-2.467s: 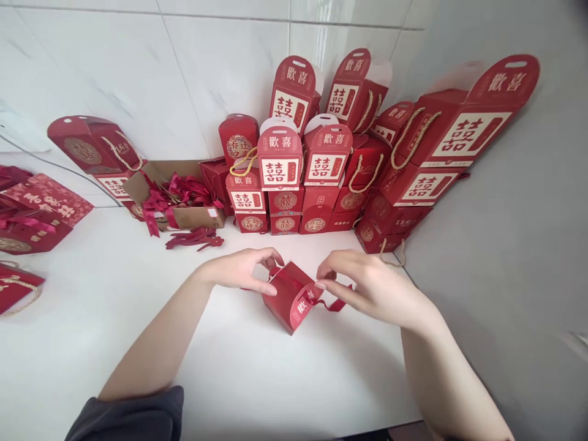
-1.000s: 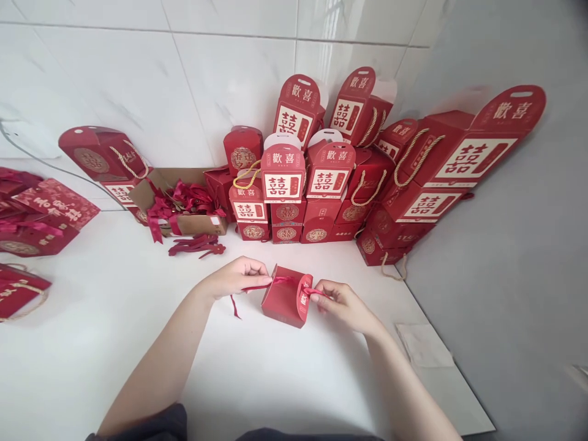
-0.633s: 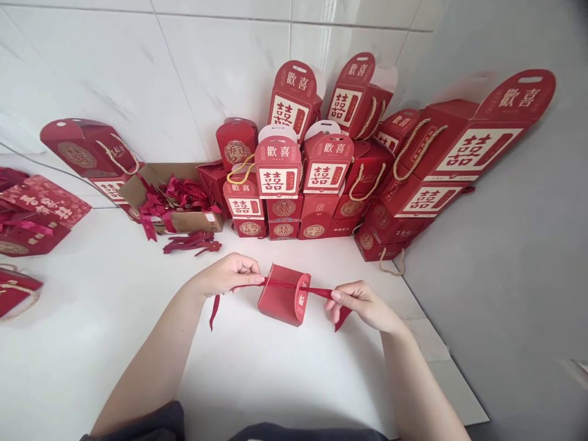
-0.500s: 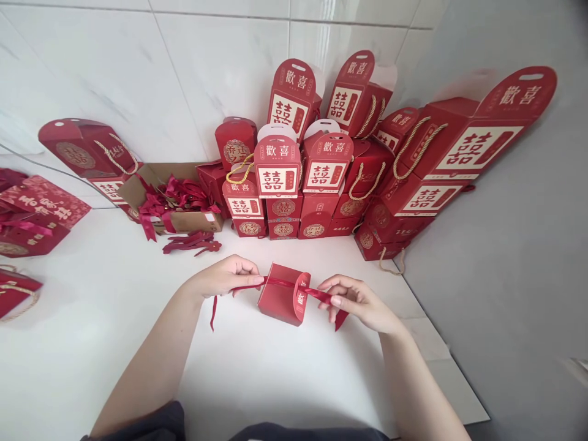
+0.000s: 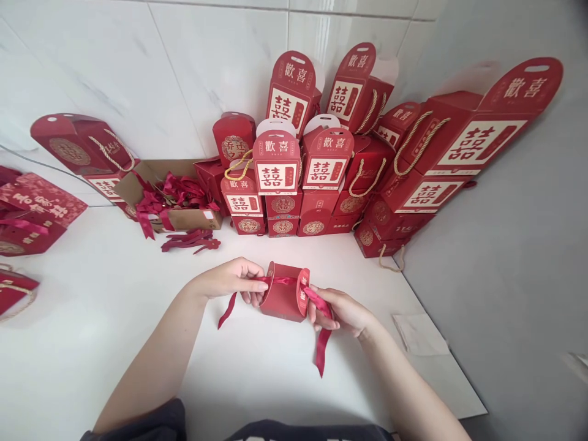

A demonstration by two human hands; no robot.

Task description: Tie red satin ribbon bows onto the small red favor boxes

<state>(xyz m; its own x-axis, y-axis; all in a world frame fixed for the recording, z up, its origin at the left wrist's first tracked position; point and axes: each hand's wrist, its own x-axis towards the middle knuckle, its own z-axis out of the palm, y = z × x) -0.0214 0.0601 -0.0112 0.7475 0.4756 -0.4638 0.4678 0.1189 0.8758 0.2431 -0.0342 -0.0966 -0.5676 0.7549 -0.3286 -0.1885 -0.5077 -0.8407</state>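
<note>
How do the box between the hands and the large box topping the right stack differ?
The near box looks smaller than the large box. A ribbon crosses the near box; the large box has a rope handle. The near box is between left hand and right hand; the large box tops another box. Both are red with pale characters.

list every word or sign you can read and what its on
"歡喜": rounded flaps of several boxes
"囍": white panels below those flaps
"乔迁之…", rest unclear: gold medallion, tall rear box
"吾家有…", rest unclear: patterned box, far left
Too small or blurred: panels' red tags, most other medallions, gold side lettering
Front box: slanted characters, partly under ribbon
</note>
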